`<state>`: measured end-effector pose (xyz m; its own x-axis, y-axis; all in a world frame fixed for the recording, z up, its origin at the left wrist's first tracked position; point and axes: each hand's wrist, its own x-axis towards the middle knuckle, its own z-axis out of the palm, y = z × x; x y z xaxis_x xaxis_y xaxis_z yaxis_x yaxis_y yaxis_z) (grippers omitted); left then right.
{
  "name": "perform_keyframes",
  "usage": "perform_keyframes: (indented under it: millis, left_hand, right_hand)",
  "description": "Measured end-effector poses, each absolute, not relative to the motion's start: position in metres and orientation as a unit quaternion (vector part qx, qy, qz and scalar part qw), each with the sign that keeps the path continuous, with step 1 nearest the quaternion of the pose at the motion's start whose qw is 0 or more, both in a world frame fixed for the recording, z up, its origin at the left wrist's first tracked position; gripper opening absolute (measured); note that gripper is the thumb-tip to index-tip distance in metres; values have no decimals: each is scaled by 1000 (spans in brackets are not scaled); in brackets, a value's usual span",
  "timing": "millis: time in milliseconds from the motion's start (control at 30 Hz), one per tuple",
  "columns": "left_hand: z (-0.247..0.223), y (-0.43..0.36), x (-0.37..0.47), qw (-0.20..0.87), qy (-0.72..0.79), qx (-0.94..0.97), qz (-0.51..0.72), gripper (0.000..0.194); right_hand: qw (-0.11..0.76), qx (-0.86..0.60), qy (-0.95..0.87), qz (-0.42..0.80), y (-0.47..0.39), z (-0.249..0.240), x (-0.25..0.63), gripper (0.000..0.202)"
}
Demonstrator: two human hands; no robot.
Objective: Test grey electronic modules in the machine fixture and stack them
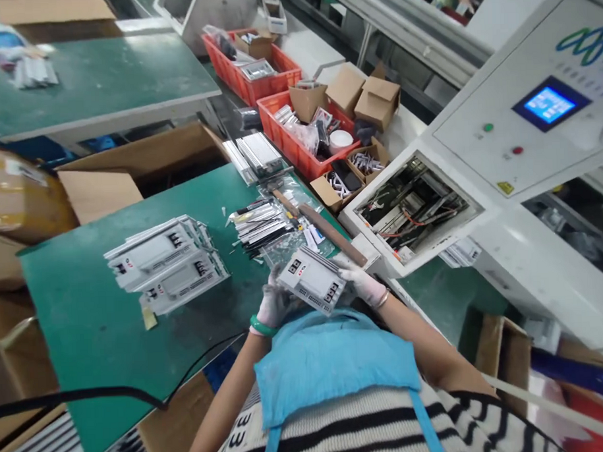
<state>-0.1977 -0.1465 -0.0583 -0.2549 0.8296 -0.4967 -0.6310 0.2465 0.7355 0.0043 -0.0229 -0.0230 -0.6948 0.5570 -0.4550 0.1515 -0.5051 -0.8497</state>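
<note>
Left hand [273,305] and right hand [365,286] grip a grey unit [310,280] — slipping could knock it on the brown bar [332,234], 1 o'clock.

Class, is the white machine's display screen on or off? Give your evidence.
On: the display screen glows bright blue within the white control panel, showing pale lines too blurred to read.

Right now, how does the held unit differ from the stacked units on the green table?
The held unit is single, the stacked units several. The held unit is between the left hand and right hand; the stacked units rest on the green table, untouched. Both show pale casings, black blocks.
</note>
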Motion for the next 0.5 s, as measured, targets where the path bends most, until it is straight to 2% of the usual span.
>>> perform_keyframes:
  millis: [133, 233, 333, 433, 500]
  left_hand:
    - [-69, -166, -173, 553, 545, 81, 625, 91]
    - [-75, -181, -167, 504, 553, 23, 663, 80]
    - [-79, -203, -174, 471, 554, -40, 685, 72]
    - [-85, -224, -181, 435, 571, -84, 691, 69]
    - [-89, -233, -182, 416, 578, -111, 693, 66]
  right_hand:
    - [78, -333, -522, 781, -16, -31, -20, 82]
    - [-25, -259, -636, 727, 1, -31, -39, 67]
    - [-119, -244, -785, 557, 37, -28, -69, 45]
    - [-116, -334, -865, 356, 87, -27, -112, 34]
    - [-106, -372, -873, 297, 119, -29, -147, 33]
